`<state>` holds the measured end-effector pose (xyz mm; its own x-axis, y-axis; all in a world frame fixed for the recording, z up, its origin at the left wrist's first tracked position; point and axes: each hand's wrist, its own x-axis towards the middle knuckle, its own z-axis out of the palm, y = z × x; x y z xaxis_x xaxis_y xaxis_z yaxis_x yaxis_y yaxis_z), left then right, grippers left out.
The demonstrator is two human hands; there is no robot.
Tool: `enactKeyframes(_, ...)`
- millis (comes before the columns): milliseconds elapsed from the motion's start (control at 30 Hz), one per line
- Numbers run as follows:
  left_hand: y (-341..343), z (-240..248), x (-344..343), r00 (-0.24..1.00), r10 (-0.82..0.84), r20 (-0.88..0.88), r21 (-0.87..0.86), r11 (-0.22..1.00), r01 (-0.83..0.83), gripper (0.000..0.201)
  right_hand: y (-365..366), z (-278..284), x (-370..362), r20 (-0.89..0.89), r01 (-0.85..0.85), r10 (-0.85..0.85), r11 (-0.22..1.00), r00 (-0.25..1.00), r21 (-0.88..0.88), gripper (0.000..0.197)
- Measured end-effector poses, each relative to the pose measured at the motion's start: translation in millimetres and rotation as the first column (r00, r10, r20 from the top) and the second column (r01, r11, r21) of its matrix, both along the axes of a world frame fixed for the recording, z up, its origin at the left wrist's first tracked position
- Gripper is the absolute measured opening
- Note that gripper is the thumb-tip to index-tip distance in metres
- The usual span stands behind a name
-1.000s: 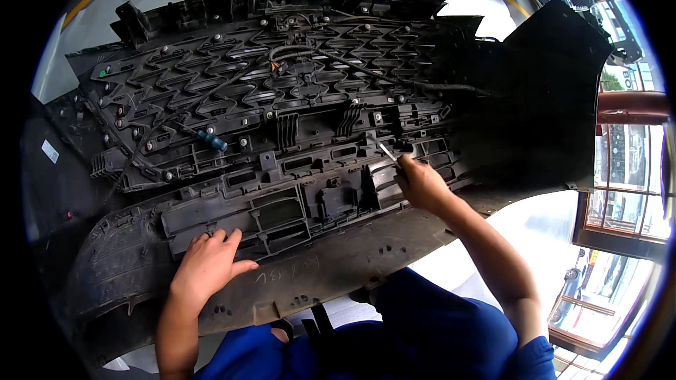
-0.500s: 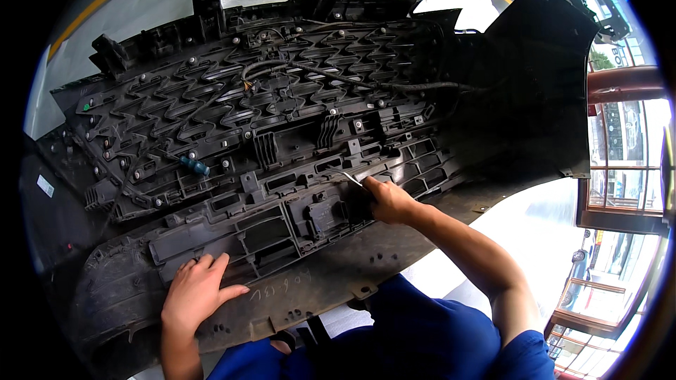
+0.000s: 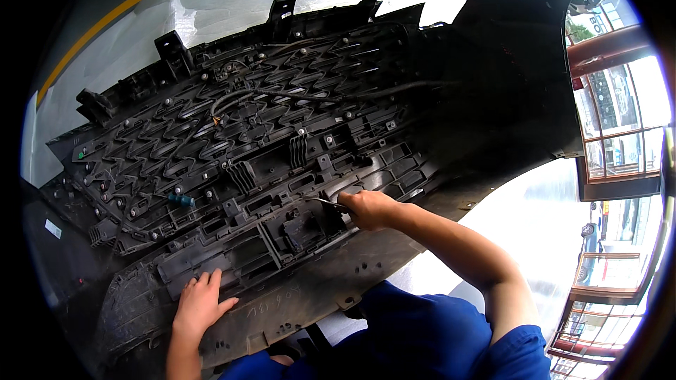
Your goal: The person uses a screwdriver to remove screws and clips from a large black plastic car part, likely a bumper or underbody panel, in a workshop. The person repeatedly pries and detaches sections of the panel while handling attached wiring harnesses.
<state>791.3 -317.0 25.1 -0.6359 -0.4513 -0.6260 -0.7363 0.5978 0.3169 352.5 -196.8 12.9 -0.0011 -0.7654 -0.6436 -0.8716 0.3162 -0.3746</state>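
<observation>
A large black car bumper (image 3: 310,288) lies with its inner side up, its zigzag grille (image 3: 260,116) in the middle. My left hand (image 3: 200,304) rests with fingers spread on a flat panel of the lower grille (image 3: 243,250). My right hand (image 3: 370,209) is closed round a hand tool with a thin metal shaft (image 3: 324,202); its handle is mostly hidden in my fist. The shaft's tip points left, at the slotted strip above a square black module (image 3: 301,231). Whether the tip touches the strip I cannot tell.
A teal tool handle (image 3: 182,200), like a screwdriver's, lies on the grille's left part. A dark wire harness (image 3: 338,96) runs across it. Upright black brackets (image 3: 174,55) line the far edge. White sheeting (image 3: 218,7) and a yellow floor line (image 3: 127,4) lie beyond.
The view has turned and shifted, so the bumper sits further left and more tilted. My right hand still grips the tool at the lower grille. My left hand stays on the panel.
</observation>
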Motion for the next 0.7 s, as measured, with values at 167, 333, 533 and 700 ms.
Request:
enactKeyframes(167,13,14,-14,0.983,-0.117,0.141,-0.165,0.976,0.140,0.083,12,42,-87,-0.020,0.312,-0.328,0.915,0.945,-0.256,0.018)
enactKeyframes(333,26,34,-48,0.990,-0.017,0.139,-0.267,0.962,0.054,0.074,45,66,-161,-0.234,0.332,-0.357,0.933,0.904,-0.138,0.038)
enactKeyframes(533,8,74,-98,0.889,-0.304,-0.344,-0.087,0.953,0.292,0.054,41,71,-149,-0.224,0.382,-0.393,0.919,0.892,-0.095,0.042)
enactKeyframes(700,-5,70,-168,0.712,-0.449,-0.540,0.035,0.833,0.552,0.045,29,88,-148,-0.204,0.356,-0.348,0.934,0.915,0.004,0.038)
